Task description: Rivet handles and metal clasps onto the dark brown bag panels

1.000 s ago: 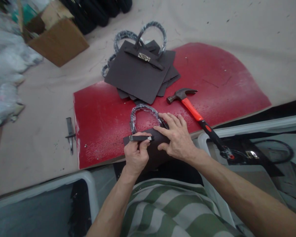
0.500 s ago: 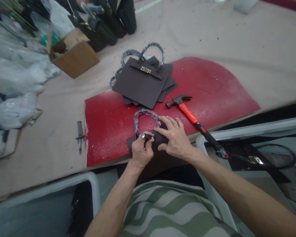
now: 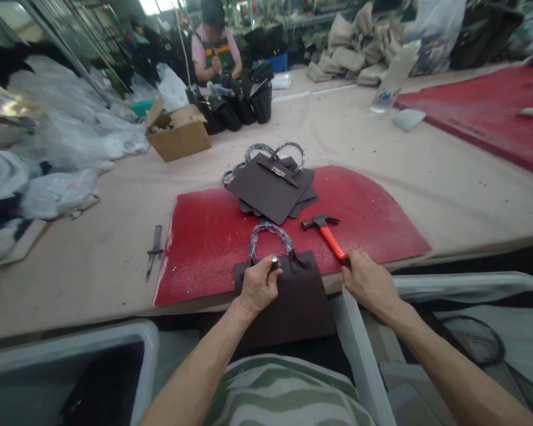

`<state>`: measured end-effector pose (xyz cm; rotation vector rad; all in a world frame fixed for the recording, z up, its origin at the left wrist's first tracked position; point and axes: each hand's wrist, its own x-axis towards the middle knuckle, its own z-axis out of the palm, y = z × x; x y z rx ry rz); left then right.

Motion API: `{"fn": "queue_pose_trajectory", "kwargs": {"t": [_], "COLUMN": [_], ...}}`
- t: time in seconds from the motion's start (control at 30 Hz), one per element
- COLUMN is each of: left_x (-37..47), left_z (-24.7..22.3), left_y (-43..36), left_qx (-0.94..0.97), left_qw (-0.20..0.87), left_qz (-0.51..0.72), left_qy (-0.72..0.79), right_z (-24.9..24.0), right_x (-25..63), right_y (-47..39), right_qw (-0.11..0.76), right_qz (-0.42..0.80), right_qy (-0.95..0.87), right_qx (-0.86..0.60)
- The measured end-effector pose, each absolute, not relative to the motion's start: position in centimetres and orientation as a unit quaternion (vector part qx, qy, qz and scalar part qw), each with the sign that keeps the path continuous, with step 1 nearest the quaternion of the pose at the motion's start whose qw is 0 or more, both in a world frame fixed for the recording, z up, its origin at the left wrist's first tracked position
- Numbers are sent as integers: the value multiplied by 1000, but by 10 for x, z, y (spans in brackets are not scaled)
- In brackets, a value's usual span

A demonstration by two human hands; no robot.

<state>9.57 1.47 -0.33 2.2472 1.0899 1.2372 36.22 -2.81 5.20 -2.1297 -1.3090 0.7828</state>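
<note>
A dark brown bag panel (image 3: 293,307) with a plastic-wrapped handle (image 3: 270,228) hangs over the front edge of the red mat (image 3: 204,236). My left hand (image 3: 260,285) is closed on a short metal tool (image 3: 274,260), held upright over the panel's upper part. To the right, my right hand (image 3: 369,281) is wrapped round the dark grip of a claw hammer (image 3: 331,235), whose head lies over the mat. Behind them sits a stack of brown panels (image 3: 266,189) with wrapped handles, the top one bearing a metal clasp.
A thin metal tool (image 3: 154,251) lies left of the mat. Farther back are a cardboard box (image 3: 180,139), black bags (image 3: 235,106) and a seated person (image 3: 215,53). White bins (image 3: 151,349) stand below the table edge. A second red mat (image 3: 484,112) is at the far right.
My right hand has left the panel and taken hold of the hammer's grip. The view has tilted up, bringing the person and far table into sight. My left hand still holds the metal tool.
</note>
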Motion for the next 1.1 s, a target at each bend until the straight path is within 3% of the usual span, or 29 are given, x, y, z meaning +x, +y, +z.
{"fn": "queue_pose_trajectory", "kwargs": {"t": [0.17,0.27,0.37,0.43,0.5,0.57,0.67,0.73,0.8,0.87,1.03,1.1], "left_x": [97,97,98,97,97,97,97,99,100,99,90,98], "left_z": [-6,-8,-9,-10,-11,-11,-12,-12,-11,-11,-13,-13], "left_y": [15,15,15,16,16,16,15,15,15,18,12,5], "left_qx": [785,781,783,784,784,784,781,779,778,778,791,785], "left_qw": [185,190,189,188,187,186,188,191,189,183,174,165], "left_qz": [440,443,440,436,434,434,439,440,437,432,434,456], "left_qy": [395,396,397,400,403,403,402,403,411,418,394,387], "right_z": [75,101,132,148,155,157,165,177,187,185,154,151], "right_x": [359,344,326,318,316,317,319,317,311,309,318,321], "right_y": [-23,-32,-47,-58,-66,-71,-74,-76,-77,-77,-71,-73], "right_qw": [289,328,410,437,395,289,153,182,278,315,70,77], "right_qz": [474,518,477,368,214,94,22,-17,-61,-65,113,170], "right_qy": [-444,-416,-420,-486,-596,-702,-795,-793,-742,-717,-743,-703], "right_qx": [-704,-672,-654,-661,-666,-644,-587,-581,-607,-618,-656,-686]}}
